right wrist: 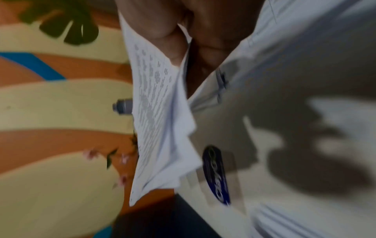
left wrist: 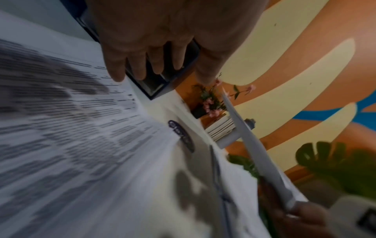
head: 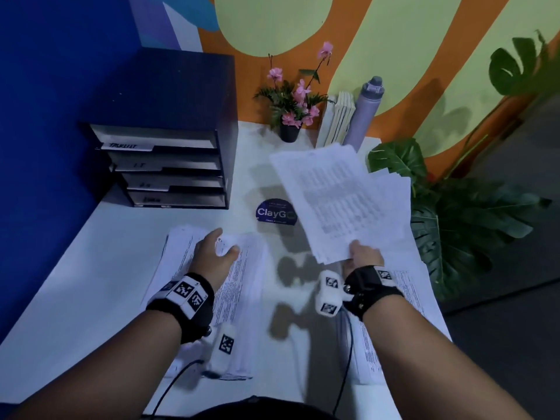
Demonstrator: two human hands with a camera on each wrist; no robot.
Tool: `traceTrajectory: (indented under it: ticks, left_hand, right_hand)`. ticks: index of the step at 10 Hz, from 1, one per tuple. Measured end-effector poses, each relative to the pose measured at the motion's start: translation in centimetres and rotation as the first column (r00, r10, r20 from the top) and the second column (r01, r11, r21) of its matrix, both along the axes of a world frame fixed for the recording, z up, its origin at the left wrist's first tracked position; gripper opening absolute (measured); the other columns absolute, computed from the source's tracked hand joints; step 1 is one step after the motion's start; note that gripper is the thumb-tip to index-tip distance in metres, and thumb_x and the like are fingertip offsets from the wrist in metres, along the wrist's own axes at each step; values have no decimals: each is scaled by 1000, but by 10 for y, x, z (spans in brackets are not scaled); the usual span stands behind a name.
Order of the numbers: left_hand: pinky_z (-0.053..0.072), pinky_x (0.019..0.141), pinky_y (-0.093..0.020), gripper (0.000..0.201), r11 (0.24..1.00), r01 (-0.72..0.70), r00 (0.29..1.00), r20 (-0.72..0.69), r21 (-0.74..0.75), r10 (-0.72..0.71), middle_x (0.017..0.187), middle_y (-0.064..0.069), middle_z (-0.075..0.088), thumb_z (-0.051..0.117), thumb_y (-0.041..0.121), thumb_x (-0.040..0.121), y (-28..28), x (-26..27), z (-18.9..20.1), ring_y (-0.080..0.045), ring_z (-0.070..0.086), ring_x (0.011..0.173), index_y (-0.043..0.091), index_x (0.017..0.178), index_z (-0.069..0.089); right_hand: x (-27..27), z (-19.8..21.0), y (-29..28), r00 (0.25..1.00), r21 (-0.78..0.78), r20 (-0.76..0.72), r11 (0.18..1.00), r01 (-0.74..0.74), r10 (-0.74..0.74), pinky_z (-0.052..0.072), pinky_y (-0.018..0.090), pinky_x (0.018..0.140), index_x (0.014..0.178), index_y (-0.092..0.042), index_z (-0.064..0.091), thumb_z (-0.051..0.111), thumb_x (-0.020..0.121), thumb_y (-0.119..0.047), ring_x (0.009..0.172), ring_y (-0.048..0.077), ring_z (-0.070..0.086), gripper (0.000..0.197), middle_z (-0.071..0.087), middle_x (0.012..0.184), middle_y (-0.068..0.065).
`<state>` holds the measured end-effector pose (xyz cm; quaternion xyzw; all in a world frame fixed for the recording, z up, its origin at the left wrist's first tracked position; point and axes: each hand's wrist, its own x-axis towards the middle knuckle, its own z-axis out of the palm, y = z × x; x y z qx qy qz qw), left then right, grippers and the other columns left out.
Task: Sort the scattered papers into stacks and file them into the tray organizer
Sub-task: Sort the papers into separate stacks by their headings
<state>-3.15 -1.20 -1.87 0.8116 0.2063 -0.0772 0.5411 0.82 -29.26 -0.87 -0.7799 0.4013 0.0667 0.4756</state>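
Note:
My right hand [head: 360, 253] [right wrist: 183, 41] grips the near edge of a bundle of printed sheets [head: 339, 201] [right wrist: 160, 120], thumb on top, and holds it fanned out above the white table [head: 115, 268]. My left hand [head: 225, 244] [left wrist: 168, 72] is over the far end of a stack of printed papers [head: 212, 286] [left wrist: 71, 128] at the left, fingers loosely spread and holding nothing. A second stack [head: 397, 313] lies under my right forearm. The dark blue tray organizer [head: 169, 165] [left wrist: 154, 87] with several labelled trays stands at the back left.
A round ClayGo sticker [head: 275, 212] marks the table's middle. Along the back wall stand a pink flower pot [head: 288, 116], upright books [head: 339, 119] and a grey bottle [head: 366, 107]. A large leafy plant [head: 454, 213] crowds the right edge. Cables hang at the front.

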Motion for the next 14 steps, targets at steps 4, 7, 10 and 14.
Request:
traceTrajectory:
  ticks: [4,7,10,14]
  left_hand:
    - [19,117,-47,62,856,253,959,-231,452,-162,160,6,2,53,44,91,28,-30,-48,-21,8,147,36,147,27]
    - [-1,112,-61,96,645,535,803,-565,546,-187,154,-4,-33,28,85,75,55,-55,-57,-30,-23,144,38,149,-9]
    - [-3,117,-53,90,622,658,726,-576,425,-374,154,-3,-32,30,80,79,49,-74,-66,-30,-23,144,40,150,-8]
    - [31,112,-37,66,894,215,963,-238,392,-127,151,-13,32,53,38,92,79,-53,-61,-29,37,135,13,148,29]
  right_hand:
    - [43,-20,-82,998,51,-63,999,8,-5,50,34,94,126,3,53,44,98,-28,117,29,58,42,56,131,9]
    - [-3,-54,36,987,426,128,904,34,-98,45,23,50,86,-5,66,57,90,-2,58,22,52,11,55,64,11]
    - [-60,-75,118,841,357,-86,805,-474,534,56,39,80,104,-21,57,72,63,-55,79,24,64,56,66,93,5]
    - [-61,-61,96,920,94,18,916,-391,391,54,29,60,81,-10,61,68,86,-15,67,24,62,10,64,73,6]
